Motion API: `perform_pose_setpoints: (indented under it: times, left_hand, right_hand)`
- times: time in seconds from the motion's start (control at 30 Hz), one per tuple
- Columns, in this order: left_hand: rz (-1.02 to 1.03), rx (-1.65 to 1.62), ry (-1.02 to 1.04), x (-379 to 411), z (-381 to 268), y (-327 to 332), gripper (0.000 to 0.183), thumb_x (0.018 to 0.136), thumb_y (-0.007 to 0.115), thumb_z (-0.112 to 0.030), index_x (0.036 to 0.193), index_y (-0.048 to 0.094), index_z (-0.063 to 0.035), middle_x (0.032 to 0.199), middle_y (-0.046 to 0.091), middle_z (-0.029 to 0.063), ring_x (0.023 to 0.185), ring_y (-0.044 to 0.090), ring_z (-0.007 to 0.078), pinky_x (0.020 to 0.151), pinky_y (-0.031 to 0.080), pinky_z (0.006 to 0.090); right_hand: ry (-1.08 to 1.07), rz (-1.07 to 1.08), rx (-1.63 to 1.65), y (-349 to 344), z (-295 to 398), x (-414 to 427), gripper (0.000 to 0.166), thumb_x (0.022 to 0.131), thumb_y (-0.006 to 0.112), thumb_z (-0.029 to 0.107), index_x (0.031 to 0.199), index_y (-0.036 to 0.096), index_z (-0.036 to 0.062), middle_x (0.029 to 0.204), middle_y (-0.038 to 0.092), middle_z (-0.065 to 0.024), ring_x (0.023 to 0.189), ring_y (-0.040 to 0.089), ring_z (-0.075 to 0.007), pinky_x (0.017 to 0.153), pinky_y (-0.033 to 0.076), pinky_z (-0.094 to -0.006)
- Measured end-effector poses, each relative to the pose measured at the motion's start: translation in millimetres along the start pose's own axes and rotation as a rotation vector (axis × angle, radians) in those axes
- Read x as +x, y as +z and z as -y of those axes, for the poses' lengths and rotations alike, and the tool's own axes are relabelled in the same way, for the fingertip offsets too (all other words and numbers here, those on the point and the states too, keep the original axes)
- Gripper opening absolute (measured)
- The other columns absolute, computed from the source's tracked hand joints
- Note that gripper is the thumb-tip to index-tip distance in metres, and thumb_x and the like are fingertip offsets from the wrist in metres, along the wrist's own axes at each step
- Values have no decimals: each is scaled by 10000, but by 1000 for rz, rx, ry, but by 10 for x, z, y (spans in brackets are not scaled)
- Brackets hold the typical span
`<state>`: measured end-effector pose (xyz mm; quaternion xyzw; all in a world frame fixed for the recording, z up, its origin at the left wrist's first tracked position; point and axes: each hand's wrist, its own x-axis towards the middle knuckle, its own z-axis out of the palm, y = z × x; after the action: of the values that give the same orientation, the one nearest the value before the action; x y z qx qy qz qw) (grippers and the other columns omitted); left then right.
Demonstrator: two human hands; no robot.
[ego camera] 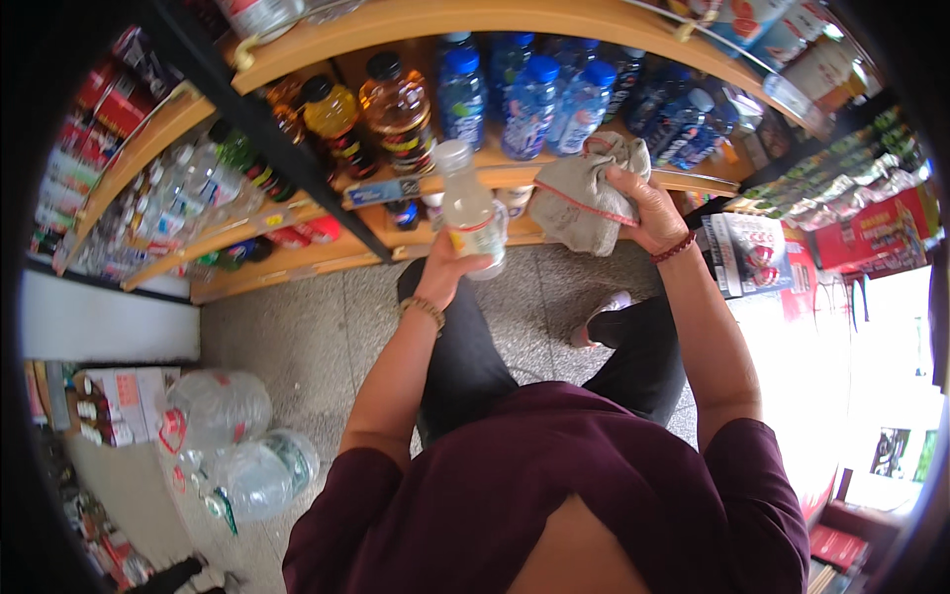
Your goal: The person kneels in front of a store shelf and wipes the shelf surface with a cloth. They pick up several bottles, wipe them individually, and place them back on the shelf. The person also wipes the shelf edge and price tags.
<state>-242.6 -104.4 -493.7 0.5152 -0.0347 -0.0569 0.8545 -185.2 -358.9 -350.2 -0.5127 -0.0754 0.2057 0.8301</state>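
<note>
My left hand (443,272) grips the lower part of a capped drink bottle (469,194) with pale, cloudy contents and a printed label. The bottle leans slightly, its white cap towards the shelf. To the right, my right hand (647,211) holds a crumpled grey cloth (586,197) with red edging, apart from the bottle. Behind both hands runs a wooden shelf board (512,175). Several blue-capped bottles (531,108) stand on it, just beyond the cloth. Left of them are a large amber drink bottle (397,111) and a yellow one (335,122), both with black caps.
A black shelf post (297,156) slants between two shelf bays. Two big clear water jugs (260,475) lie on the speckled floor (312,334) at left, near a carton (126,405). Red boxes (872,230) and a printed packet (749,255) are at right.
</note>
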Motion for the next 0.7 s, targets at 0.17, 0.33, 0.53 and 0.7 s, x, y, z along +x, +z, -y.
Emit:
perform_pose_setpoints:
  times: [0.17, 0.33, 0.53, 0.7]
  left_hand:
    - [-27, -6, -49, 36, -16, 67, 658, 634, 651, 80, 1224, 398, -63, 1154, 515, 41, 1061, 504, 158, 906, 393, 308]
    - [-34, -43, -66, 50, 16, 39, 648, 650, 562, 111, 1247, 380, -60, 1169, 496, 37, 1089, 480, 162, 878, 408, 292]
    - [-13, 10, 13, 118, 308, -184, 615, 695, 527, 98, 1263, 371, -80, 1221, 465, 29, 1120, 464, 154, 885, 417, 300]
    - [-44, -15, 24, 54, 168, 1, 633, 669, 577, 95, 1249, 378, -60, 1193, 494, 32, 1117, 476, 161, 890, 420, 311]
  right_hand:
    - [213, 28, 50, 209, -547, 162, 394, 783, 616, 91, 1143, 486, 2, 1070, 571, -98, 954, 575, -184, 846, 465, -313]
    - [259, 17, 48, 206, -852, 303, 451, 785, 660, 183, 1164, 471, 24, 1064, 569, -79, 964, 561, -163, 835, 469, -305]
    - [266, 148, -284, 292, -981, 276, 471, 763, 682, 181, 1170, 485, 49, 1032, 568, -34, 949, 522, -108, 795, 451, -272]
    - [371, 132, -272, 234, -858, 191, 378, 754, 665, 129, 1095, 531, 37, 983, 586, -45, 903, 541, -111, 778, 458, -276]
